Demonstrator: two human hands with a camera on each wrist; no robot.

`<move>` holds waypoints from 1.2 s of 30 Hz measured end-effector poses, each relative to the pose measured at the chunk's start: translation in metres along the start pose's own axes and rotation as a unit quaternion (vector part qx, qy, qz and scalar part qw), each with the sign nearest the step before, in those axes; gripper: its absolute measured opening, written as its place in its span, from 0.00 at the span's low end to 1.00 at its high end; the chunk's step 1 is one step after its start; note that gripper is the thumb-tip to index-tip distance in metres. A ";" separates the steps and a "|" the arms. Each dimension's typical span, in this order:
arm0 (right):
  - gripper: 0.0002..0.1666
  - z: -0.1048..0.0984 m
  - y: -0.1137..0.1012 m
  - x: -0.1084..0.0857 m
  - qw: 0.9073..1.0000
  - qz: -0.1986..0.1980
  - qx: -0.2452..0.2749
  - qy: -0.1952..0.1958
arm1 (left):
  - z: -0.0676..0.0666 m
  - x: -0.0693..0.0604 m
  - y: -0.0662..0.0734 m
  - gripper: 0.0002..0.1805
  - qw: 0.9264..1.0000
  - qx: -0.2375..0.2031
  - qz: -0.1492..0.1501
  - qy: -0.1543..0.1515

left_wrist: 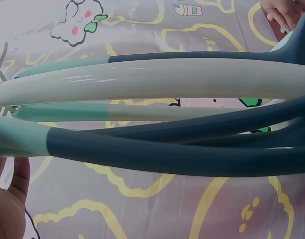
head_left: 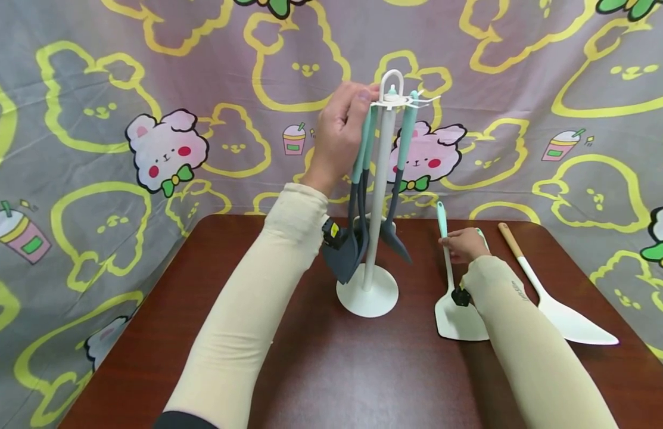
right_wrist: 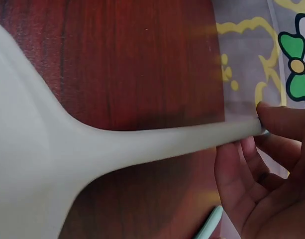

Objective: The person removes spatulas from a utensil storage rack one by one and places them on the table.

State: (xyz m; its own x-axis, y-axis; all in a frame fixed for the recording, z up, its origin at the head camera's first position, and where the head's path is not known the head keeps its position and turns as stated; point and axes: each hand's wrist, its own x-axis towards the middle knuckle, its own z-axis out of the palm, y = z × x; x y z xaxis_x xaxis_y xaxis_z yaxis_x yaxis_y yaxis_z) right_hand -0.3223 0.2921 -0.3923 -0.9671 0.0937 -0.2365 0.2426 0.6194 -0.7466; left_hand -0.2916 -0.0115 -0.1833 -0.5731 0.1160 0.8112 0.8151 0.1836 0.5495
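Note:
A white utensil rack [head_left: 382,185] stands upright, dark-headed utensils with mint handles [head_left: 406,137] hanging from its top. At that top, my left hand [head_left: 342,134] grips the rack's edge beside the hanging handles; the exact finger contact is partly hidden. The left wrist view shows dark utensil shafts [left_wrist: 157,154] beside the white pole [left_wrist: 157,79]. On the right, my right hand [head_left: 467,245] pinches a spatula [head_left: 454,319] with a white head and mint handle. In the right wrist view, thumb and fingers close round the spatula's handle [right_wrist: 187,141].
A white turner [head_left: 569,319] with a wooden handle lies at the right of the brown table [head_left: 310,369]. Another mint handle [head_left: 482,237] shows behind my right hand. A patterned cloth [head_left: 229,77] hangs behind the table. The rack's round base [head_left: 366,301] rests mid-table.

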 end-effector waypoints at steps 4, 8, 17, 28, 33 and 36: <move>0.29 0.004 0.006 0.003 1.000 -0.003 -0.017 -0.001 | 0.001 0.000 0.000 0.17 1.000 0.002 0.011 -0.004; 0.29 0.010 0.012 0.007 0.999 0.009 -0.040 -0.004 | 0.001 -0.001 0.000 0.17 1.000 0.001 0.008 -0.008; 0.25 0.019 0.023 0.008 0.992 0.037 -0.123 0.006 | 0.003 0.000 -0.002 0.16 1.000 0.000 0.008 -0.007; 0.09 0.017 0.025 0.006 0.981 0.023 -0.193 0.012 | 0.002 0.001 0.000 0.16 1.000 -0.005 0.001 -0.008; 0.09 0.016 0.023 0.006 0.975 0.028 -0.218 0.010 | 0.001 0.001 0.000 0.16 1.000 -0.003 0.007 -0.008; 0.09 0.017 0.022 0.006 0.973 0.026 -0.231 0.008 | 0.000 0.001 0.000 0.16 1.000 -0.003 0.006 -0.009</move>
State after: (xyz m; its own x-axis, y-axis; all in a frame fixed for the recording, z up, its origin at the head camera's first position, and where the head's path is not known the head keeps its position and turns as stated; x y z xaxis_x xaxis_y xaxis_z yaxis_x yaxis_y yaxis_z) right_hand -0.3219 0.2937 -0.4209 -0.9564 0.1443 -0.2538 0.2347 0.8971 -0.3745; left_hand -0.2924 -0.0110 -0.1827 -0.5647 0.1353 0.8141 0.8223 0.1759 0.5412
